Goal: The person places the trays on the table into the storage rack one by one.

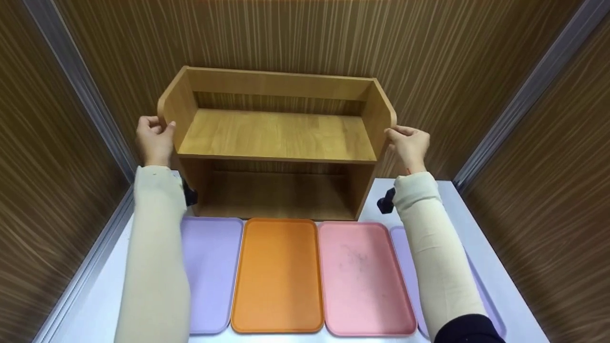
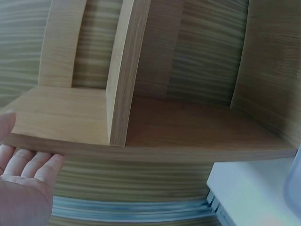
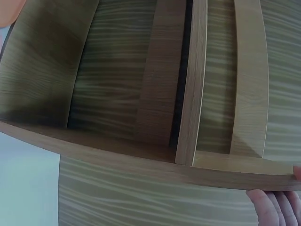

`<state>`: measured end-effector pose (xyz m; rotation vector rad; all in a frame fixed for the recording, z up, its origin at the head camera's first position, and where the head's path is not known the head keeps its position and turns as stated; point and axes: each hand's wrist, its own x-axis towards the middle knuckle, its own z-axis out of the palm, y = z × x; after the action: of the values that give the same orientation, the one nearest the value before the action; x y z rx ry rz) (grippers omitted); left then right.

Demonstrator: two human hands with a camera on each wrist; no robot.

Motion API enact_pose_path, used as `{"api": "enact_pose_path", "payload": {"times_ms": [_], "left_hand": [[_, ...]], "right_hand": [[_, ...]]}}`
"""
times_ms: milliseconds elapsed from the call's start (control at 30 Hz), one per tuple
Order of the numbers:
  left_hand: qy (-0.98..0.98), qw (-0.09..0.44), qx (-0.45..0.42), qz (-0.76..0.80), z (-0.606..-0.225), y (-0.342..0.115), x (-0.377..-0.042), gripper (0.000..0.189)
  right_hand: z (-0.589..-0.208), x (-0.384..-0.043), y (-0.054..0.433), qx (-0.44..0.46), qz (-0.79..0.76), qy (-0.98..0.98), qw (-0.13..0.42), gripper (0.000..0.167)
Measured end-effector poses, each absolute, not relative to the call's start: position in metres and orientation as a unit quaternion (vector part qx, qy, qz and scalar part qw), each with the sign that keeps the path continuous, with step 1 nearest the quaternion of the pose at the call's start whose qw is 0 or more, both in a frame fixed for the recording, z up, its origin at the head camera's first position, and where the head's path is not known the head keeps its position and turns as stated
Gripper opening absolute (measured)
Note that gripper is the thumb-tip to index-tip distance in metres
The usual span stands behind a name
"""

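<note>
A small wooden shelf (image 1: 276, 136) with two levels stands upright at the back of the white table. My left hand (image 1: 156, 140) grips the front edge of its left side panel (image 2: 75, 146), thumb on the inner face and fingers outside. On the opposite side, my right hand (image 1: 409, 143) pinches the front edge of the right side panel (image 3: 225, 178), up near the top. Both wrist views show the shelf turned sideways, with the middle board (image 2: 126, 75) running between the panels. Only part of the right hand's fingers (image 3: 268, 207) appears in the right wrist view.
In front of the shelf lie a purple tray (image 1: 212, 276), an orange tray (image 1: 279, 276), a pink tray (image 1: 367, 278) and another purple tray (image 1: 481, 290) partly under the right forearm. Wood-patterned walls (image 1: 305, 33) enclose the white table (image 1: 457, 209) at the back and both sides.
</note>
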<state>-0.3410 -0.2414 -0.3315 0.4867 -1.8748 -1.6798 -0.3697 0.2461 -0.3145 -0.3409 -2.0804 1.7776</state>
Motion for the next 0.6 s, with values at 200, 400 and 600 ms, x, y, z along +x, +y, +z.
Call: {"api": "enact_pose_path", "payload": {"times_ms": [200, 400, 600], "left_hand": [[-0.737, 0.28, 0.191, -0.585, -0.329, -0.229, -0.344, 0.021], [-0.748, 0.266, 0.187, -0.579, -0.326, -0.22, -0.344, 0.035], [-0.749, 0.273, 0.178, -0.577, -0.326, -0.202, -0.344, 0.033]], "right_hand": [[-0.311, -0.371, 0.259, -0.143, 0.652, -0.716, 0.206, 0.014], [-0.308, -0.372, 0.27, -0.151, 0.659, -0.707, 0.206, 0.014], [-0.307, -0.369, 0.284, -0.162, 0.67, -0.691, 0.216, 0.009]]}}
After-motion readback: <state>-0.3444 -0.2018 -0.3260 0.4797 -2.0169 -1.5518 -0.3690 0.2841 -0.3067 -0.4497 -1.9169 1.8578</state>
